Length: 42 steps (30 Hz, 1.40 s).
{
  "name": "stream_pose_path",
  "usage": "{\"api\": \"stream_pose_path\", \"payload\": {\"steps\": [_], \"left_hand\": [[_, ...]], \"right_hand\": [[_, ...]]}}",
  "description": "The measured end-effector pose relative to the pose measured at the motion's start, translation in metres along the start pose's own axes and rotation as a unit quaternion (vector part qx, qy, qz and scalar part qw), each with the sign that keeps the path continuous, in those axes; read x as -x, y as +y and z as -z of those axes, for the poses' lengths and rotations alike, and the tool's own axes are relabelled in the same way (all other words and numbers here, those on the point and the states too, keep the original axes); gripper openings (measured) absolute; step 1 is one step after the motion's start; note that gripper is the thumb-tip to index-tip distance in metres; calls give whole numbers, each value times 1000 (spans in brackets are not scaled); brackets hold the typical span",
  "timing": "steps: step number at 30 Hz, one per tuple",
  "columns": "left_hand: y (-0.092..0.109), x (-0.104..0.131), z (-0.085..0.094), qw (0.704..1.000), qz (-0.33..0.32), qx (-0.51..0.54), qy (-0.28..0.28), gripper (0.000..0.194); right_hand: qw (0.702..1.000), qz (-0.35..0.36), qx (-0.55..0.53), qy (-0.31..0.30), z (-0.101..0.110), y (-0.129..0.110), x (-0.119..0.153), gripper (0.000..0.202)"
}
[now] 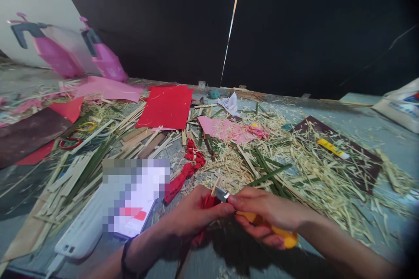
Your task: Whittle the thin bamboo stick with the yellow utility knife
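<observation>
My right hand (pixel 262 211) is wrapped round a yellow utility knife (pixel 288 239), its thumb pressed near the base of the silver blade. My left hand (pixel 190 216) grips a thin bamboo strip (pixel 215 186) with crumpled red paper (pixel 207 202) against it. The blade lies against the strip near its upper end, and the left thumb reaches close to the knife. Below the hands the strip's lower part is mostly hidden. Just beyond the left hand, a twisted piece of red crepe paper (pixel 186 172) rests on the floor among pale shavings (pixel 225 163).
A white power strip (pixel 80 231) and a lit, blurred-out phone (pixel 137 213) lie left of my hands. Bamboo strips (pixel 78 174), red-handled scissors (pixel 70 143) and red paper sheets (pixel 165 107) are farther out. A yellow glue stick (pixel 332 148) lies right; pink spray bottles (pixel 108 61) stand back left.
</observation>
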<state>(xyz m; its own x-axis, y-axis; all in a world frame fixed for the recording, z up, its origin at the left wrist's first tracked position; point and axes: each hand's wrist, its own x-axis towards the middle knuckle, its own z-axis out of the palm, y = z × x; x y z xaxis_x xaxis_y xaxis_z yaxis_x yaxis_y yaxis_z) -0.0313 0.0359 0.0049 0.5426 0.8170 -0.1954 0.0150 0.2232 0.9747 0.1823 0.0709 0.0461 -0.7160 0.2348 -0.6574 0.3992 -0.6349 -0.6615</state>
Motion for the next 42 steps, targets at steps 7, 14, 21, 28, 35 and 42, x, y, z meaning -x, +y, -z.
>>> {"api": "stream_pose_path", "payload": {"steps": [7, 14, 21, 28, 35, 42], "left_hand": [[-2, -2, 1, 999, 35, -20, 12, 57], [-2, -3, 2, 997, 52, -31, 38, 62], [-4, -1, -6, 986, 104, -33, 123, 64], [4, 1, -3, 997, 75, 23, 15, 50], [-4, 0, -3, 997, 56, -43, 8, 51], [-15, -1, -3, 991, 68, -86, 79, 60]], "right_hand": [[999, 24, -19, 30, -2, 1, -7, 50], [988, 92, -52, 112, -16, 9, -22, 55], [960, 177, -74, 202, -8, 2, -18, 58], [996, 70, 36, 30, 8, -5, 0, 55], [1000, 3, -16, 15, 4, -2, -9, 49], [995, 43, -33, 85, -9, 5, -17, 50]]}}
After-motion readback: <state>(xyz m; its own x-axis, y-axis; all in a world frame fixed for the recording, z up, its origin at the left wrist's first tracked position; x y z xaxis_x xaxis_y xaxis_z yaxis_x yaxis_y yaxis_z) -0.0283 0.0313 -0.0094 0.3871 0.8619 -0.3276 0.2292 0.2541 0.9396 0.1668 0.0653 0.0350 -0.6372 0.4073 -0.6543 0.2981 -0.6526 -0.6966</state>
